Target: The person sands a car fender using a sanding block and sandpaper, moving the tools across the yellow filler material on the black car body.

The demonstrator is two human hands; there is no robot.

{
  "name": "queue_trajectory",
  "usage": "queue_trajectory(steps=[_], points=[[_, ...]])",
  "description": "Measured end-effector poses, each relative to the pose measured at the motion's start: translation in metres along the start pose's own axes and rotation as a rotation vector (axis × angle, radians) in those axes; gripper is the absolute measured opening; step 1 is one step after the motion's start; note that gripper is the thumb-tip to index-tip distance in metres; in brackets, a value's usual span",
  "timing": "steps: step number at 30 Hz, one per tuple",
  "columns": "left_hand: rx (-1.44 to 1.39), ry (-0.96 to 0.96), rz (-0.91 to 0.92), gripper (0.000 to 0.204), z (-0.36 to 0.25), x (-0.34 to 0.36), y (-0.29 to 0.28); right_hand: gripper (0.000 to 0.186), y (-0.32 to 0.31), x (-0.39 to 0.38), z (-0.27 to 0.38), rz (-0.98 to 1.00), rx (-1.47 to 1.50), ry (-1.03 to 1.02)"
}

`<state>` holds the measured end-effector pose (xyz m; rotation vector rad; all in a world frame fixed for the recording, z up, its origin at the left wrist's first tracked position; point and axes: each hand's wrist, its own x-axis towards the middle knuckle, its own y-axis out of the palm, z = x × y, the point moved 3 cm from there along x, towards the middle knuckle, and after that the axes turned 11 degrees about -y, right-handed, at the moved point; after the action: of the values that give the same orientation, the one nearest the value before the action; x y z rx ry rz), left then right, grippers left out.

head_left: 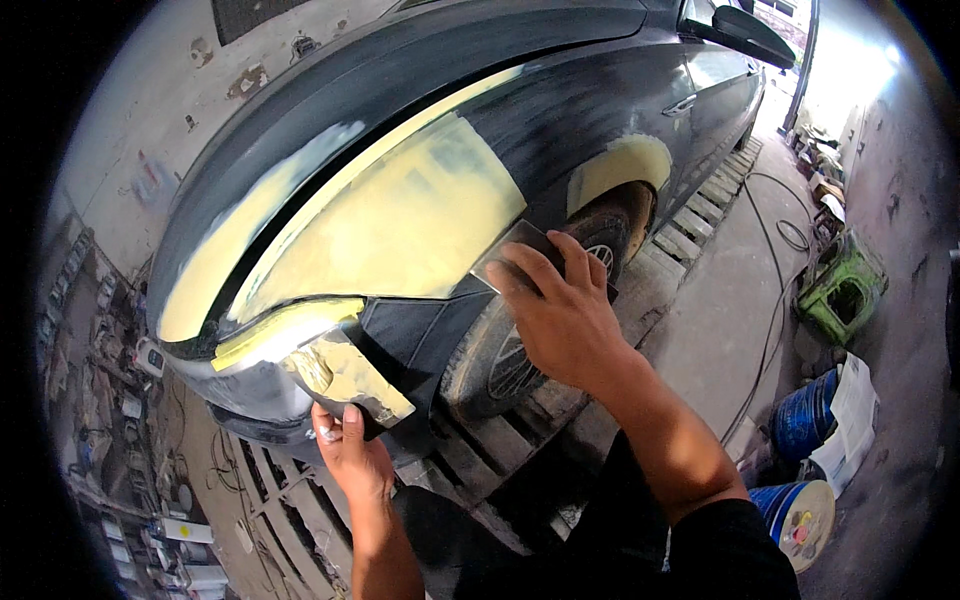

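At centre, the right hand [568, 320], the nearer one, is gripping a dark flat spreader [500, 244]; the yellow filler patch [395, 220] is lying to its upper left, long axis rising rightward. Lower down, the left hand [356, 455] is pinching a putty-laden plate [376, 411].

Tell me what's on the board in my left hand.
Pale yellow paste covers much of the dark board, leaving bare surface near your left hand. What's beneath the paste is hidden.
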<state>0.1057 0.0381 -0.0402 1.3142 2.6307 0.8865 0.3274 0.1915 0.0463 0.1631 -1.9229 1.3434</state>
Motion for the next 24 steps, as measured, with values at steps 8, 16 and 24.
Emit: queue_trajectory(steps=[8,16,24], points=[[0.019,0.0,0.002,0.041,0.002,0.0,-0.004,0.048,-0.004,0.003,-0.02,-0.035,0.047,0.034],[0.017,0.005,0.005,0.039,0.001,0.0,-0.005,0.046,-0.011,0.003,-0.026,-0.03,0.059,0.016],[0.006,-0.067,-0.06,0.038,-0.006,-0.005,0.009,0.047,-0.009,-0.014,-0.017,0.032,0.197,-0.019]])
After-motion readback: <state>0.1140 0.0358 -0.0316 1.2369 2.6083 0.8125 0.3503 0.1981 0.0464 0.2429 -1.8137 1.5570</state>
